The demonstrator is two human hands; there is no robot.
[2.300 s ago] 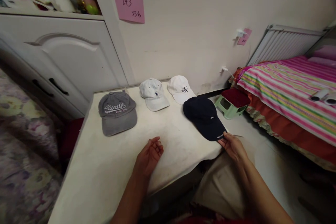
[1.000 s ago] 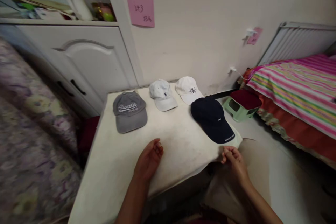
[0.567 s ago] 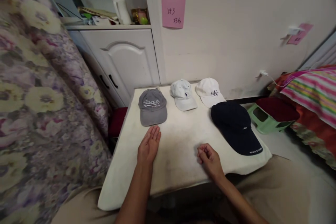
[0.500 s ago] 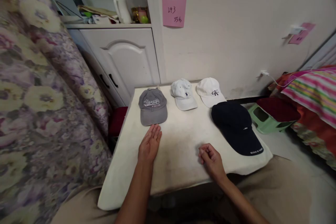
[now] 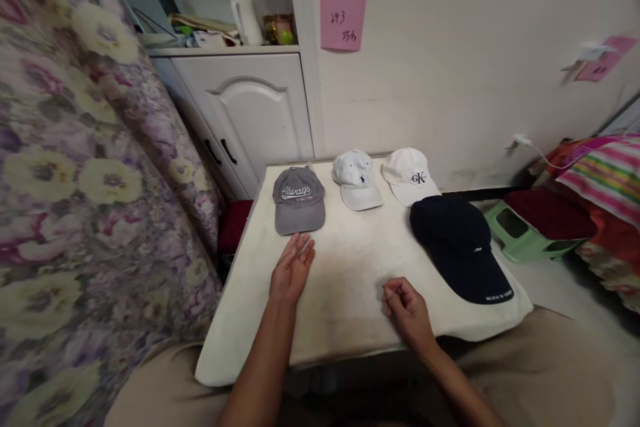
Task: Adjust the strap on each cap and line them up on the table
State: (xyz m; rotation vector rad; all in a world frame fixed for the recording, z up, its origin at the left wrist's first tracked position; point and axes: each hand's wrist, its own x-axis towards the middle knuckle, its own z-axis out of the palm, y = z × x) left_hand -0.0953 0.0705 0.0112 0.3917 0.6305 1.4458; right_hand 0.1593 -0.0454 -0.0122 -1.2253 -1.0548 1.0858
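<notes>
Grey cap rests crown up at the far left of the cloth-covered surface; its brim points toward the person, long axis running crown to brim, nearly straight from far edge to near; left grip lies palm up just below that brim, fingers spread and released, nothing in it; contact between fingertips and brim edge cannot be told; right grip is loosely curled over the near middle of the surface, no object showing in it, nearest to the navy cap; navy brim points to the near right corner, long axis diagonal; its crown sits against or just before the brim of the white cap, contact unclear; pale cap lies between white and grey, at the back, brim toward the person and slightly right; progress, as judged: all four caps are down, crowns up, none held or lifted; whether any handling is left cannot be told; farther out, floral curtain at left, white cabinet behind, pink note on the wall, green stool at right, beside the bed.
</notes>
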